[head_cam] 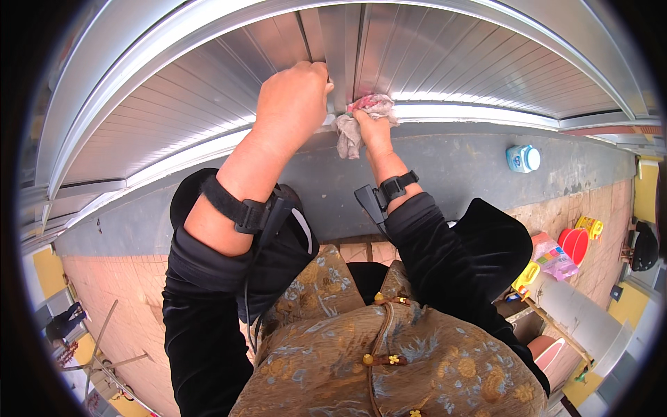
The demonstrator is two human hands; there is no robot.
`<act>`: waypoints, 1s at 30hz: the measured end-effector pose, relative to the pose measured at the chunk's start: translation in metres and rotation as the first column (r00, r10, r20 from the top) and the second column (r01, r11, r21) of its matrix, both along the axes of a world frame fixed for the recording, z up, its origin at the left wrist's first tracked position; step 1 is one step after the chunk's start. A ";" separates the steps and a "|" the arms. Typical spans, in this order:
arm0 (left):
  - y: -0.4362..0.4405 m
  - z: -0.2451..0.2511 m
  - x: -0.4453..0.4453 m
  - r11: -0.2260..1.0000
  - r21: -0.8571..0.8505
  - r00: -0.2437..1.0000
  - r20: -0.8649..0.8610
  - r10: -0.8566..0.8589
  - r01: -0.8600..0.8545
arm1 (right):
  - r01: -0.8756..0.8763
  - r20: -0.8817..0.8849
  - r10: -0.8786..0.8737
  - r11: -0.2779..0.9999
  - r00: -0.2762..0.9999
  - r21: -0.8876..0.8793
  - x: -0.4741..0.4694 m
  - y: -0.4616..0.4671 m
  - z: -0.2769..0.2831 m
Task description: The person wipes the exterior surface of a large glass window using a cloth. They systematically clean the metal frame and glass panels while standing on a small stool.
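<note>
In front of me stands a ribbed metal panel door (427, 57) in a pale metal frame, its bright bottom rail (469, 113) resting above a grey step (448, 156). My right hand (375, 130) holds a crumpled, damp-looking grey cloth (349, 136) with a pink patch. The cloth presses near the foot of the central upright (340, 57). Just left of that upright, my left hand (296, 96) is up against the door with its fingers curled. Those fingertips are mostly hidden, so whether they grip the edge cannot be told.
A blue tub with a white lid (523, 158) stands on the step to the right. Farther right are a red basin (573, 246), a pink plastic bag (557, 260) and yellow containers (590, 227). Another person (65, 323) is far left, near wooden poles (104, 333).
</note>
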State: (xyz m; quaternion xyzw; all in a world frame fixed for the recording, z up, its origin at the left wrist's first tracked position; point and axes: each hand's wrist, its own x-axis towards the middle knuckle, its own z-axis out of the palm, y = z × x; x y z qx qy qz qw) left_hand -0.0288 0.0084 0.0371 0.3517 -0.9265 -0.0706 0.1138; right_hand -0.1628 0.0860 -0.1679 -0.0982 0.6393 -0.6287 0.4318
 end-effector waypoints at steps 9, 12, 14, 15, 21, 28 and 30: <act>0.002 0.001 0.005 1.000 0.000 0.999 -0.031 -0.024 0.024 | -0.045 -0.299 0.084 0.990 0.950 0.135 -0.058 0.033 -0.007; 0.002 0.001 0.006 0.999 0.027 0.999 -0.022 -0.029 0.030 | -0.009 -0.608 0.262 0.922 0.749 0.387 -0.083 0.056 0.018; 0.002 0.001 0.007 0.998 0.038 0.999 -0.020 -0.041 0.042 | 0.058 -0.675 0.207 0.936 0.708 0.348 -0.082 0.060 0.035; 0.001 0.002 0.008 0.998 0.034 0.998 -0.023 -0.053 0.053 | 0.090 -0.693 0.143 0.953 0.707 0.288 -0.076 0.058 0.042; 0.001 0.003 0.010 0.998 0.044 0.999 0.000 -0.054 0.054 | -0.033 -0.552 0.031 0.999 0.833 0.006 -0.030 0.017 0.051; 0.002 0.003 0.006 0.999 0.046 0.999 0.036 -0.031 0.029 | -0.053 -0.011 0.054 0.994 0.998 0.092 -0.028 0.000 0.010; 0.002 0.003 0.006 0.999 0.038 0.999 0.035 -0.033 0.032 | -0.072 0.005 0.072 0.986 0.997 0.153 -0.031 -0.001 -0.002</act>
